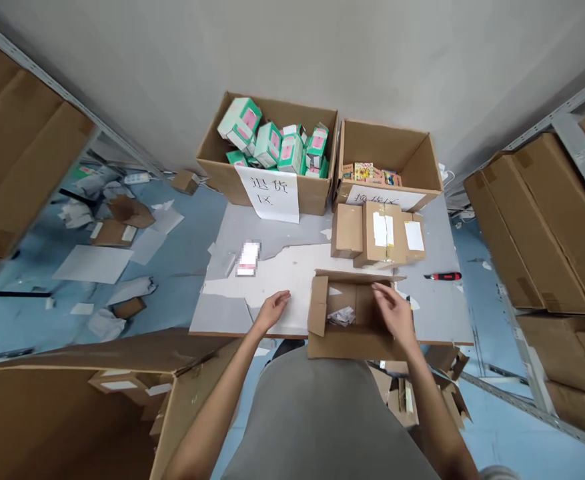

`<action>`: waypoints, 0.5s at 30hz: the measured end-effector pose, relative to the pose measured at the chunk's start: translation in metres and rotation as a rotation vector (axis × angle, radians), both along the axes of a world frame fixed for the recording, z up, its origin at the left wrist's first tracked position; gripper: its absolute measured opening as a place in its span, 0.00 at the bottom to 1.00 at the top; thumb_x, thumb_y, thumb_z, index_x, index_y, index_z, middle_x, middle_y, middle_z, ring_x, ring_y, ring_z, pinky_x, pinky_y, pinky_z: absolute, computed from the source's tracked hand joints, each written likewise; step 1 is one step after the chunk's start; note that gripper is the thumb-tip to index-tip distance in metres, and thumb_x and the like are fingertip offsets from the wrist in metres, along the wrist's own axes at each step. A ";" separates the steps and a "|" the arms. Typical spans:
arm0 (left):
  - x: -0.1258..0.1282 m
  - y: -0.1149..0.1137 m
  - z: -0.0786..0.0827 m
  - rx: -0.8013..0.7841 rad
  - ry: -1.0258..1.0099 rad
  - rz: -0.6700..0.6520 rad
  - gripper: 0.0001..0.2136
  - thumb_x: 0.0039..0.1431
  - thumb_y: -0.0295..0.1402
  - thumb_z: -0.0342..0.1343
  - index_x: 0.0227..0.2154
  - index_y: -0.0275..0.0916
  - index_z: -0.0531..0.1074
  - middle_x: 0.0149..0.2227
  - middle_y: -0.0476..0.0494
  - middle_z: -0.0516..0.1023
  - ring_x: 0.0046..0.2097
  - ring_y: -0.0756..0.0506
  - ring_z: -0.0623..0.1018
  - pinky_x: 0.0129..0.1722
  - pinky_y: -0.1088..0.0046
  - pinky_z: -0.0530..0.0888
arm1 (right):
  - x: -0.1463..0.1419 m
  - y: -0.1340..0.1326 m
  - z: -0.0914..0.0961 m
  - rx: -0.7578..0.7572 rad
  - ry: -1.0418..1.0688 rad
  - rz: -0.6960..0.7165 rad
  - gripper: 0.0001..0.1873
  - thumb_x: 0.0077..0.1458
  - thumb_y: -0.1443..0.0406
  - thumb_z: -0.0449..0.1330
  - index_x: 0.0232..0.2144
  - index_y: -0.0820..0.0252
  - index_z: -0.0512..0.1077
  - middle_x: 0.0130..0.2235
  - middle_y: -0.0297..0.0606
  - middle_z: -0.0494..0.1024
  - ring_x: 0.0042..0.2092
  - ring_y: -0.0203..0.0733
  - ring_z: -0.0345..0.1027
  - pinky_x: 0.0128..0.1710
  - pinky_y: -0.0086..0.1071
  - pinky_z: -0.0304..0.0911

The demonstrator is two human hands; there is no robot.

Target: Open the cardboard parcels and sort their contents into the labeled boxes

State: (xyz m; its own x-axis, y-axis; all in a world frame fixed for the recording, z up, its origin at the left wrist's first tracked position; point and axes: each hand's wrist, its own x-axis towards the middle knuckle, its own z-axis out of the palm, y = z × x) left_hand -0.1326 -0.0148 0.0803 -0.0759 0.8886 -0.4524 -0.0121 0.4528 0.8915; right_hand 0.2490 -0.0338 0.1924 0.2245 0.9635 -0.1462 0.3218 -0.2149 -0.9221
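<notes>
An open cardboard box (322,337) lies at the near edge of the grey table (437,313), with crumpled paper (341,315) inside. My right hand (395,312) hovers over the box's right side, fingers loosely spread, holding nothing that I can see. My left hand (272,310) rests flat on the table just left of the box, fingers stretched out and empty.
Three sealed parcels (378,233) sit beyond the open box. A red and black utility knife (443,276) lies to the right. Two large cartons stand at the back: one with green and pink boxes (272,143), one with small colourful packs (369,173). Cardboard and paper scraps litter the floor at left (112,227).
</notes>
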 end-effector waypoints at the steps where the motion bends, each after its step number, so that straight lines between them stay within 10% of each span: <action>1: 0.006 -0.017 -0.011 -0.033 -0.011 -0.009 0.24 0.41 0.51 0.78 0.38 0.42 0.83 0.37 0.35 0.88 0.52 0.27 0.88 0.69 0.32 0.73 | 0.030 -0.019 -0.008 -0.017 -0.069 -0.114 0.25 0.64 0.42 0.68 0.49 0.51 0.88 0.55 0.54 0.91 0.58 0.67 0.86 0.66 0.66 0.78; 4: 0.020 -0.054 -0.042 -0.125 -0.018 -0.034 0.23 0.44 0.48 0.77 0.40 0.42 0.81 0.41 0.36 0.89 0.54 0.30 0.87 0.72 0.37 0.72 | 0.103 -0.067 -0.037 -0.045 -0.172 -0.407 0.32 0.59 0.39 0.66 0.48 0.58 0.86 0.51 0.59 0.91 0.52 0.66 0.88 0.63 0.66 0.78; 7: 0.033 -0.072 -0.068 -0.210 -0.013 -0.097 0.28 0.46 0.42 0.76 0.52 0.41 0.82 0.53 0.31 0.88 0.55 0.32 0.85 0.70 0.41 0.74 | 0.135 -0.100 -0.070 -0.178 -0.187 -0.403 0.34 0.53 0.39 0.67 0.48 0.58 0.85 0.48 0.57 0.91 0.50 0.62 0.87 0.61 0.61 0.80; 11: 0.047 -0.075 -0.083 -0.188 -0.016 -0.305 0.47 0.45 0.35 0.74 0.73 0.42 0.73 0.67 0.28 0.81 0.57 0.35 0.84 0.65 0.48 0.79 | 0.118 -0.108 -0.113 -0.393 0.073 -0.187 0.34 0.47 0.44 0.73 0.51 0.57 0.86 0.49 0.51 0.90 0.52 0.58 0.85 0.61 0.55 0.78; 15: 0.060 -0.061 -0.078 -0.119 -0.076 -0.385 0.51 0.40 0.36 0.77 0.73 0.42 0.73 0.67 0.29 0.81 0.60 0.32 0.82 0.62 0.54 0.80 | 0.090 -0.092 -0.142 -0.359 0.180 -0.160 0.36 0.46 0.39 0.74 0.50 0.55 0.87 0.50 0.47 0.90 0.56 0.58 0.82 0.59 0.50 0.79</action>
